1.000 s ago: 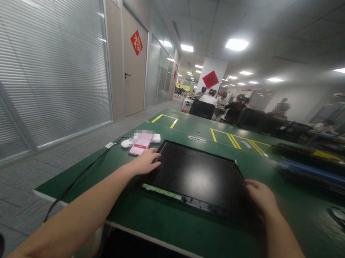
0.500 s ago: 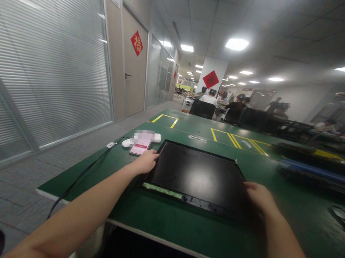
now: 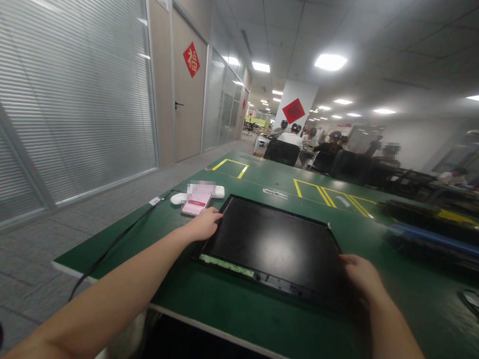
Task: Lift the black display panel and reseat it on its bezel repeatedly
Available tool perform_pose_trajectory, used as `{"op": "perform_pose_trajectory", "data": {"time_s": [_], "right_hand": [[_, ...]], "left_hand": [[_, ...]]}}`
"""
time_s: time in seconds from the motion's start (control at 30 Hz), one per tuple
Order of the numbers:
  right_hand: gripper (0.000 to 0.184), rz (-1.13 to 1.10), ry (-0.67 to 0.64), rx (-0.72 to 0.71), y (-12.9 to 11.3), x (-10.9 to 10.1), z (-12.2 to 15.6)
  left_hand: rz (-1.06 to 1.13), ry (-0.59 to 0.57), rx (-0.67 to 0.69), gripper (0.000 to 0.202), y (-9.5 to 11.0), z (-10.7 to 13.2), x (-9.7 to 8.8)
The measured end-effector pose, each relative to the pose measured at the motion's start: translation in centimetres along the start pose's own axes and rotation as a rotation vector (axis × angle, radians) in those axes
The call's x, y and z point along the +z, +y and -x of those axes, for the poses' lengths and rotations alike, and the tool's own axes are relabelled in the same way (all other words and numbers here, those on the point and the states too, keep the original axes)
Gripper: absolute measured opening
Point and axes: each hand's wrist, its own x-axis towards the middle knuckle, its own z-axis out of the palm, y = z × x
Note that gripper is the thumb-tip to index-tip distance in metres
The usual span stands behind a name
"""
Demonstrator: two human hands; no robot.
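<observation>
A flat black screen panel [image 3: 274, 245] lies on the green table [image 3: 256, 319], with a strip of green circuit board [image 3: 227, 266] along its near edge. My left hand [image 3: 203, 225] curls round the panel's left edge. My right hand [image 3: 361, 275] grips the right edge near the front corner. Both hands are closed on the panel, which lies flat on the table.
A pink-screened phone [image 3: 196, 204] and a white device [image 3: 178, 198] with a black cable [image 3: 111, 245] lie left of the panel. Dark long parts [image 3: 433, 238] are stacked at the right. Yellow floor-tape boxes [image 3: 327, 195] mark the far table. People sit at desks beyond.
My left hand has slid a little towards the panel's left edge and its fingers have curled. The panel and my right hand have barely moved.
</observation>
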Motion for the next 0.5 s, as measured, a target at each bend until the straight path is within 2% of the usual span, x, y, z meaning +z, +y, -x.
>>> {"op": "perform_pose_trajectory", "data": {"time_s": [0.13,0.27,0.5], "right_hand": [[0.040,0.008,0.018,0.000,0.01,0.10,0.00],[0.040,0.009,-0.004,0.011,0.30,0.38,-0.29],[0.039,0.020,0.001,-0.008,0.53,0.46,-0.55]], "left_hand": [[0.003,0.022,-0.039,0.050,0.12,0.18,0.12],[0.052,-0.008,-0.034,0.055,0.17,0.22,0.25],[0.387,0.046,-0.059,0.053,-0.17,0.37,-0.05]]}}
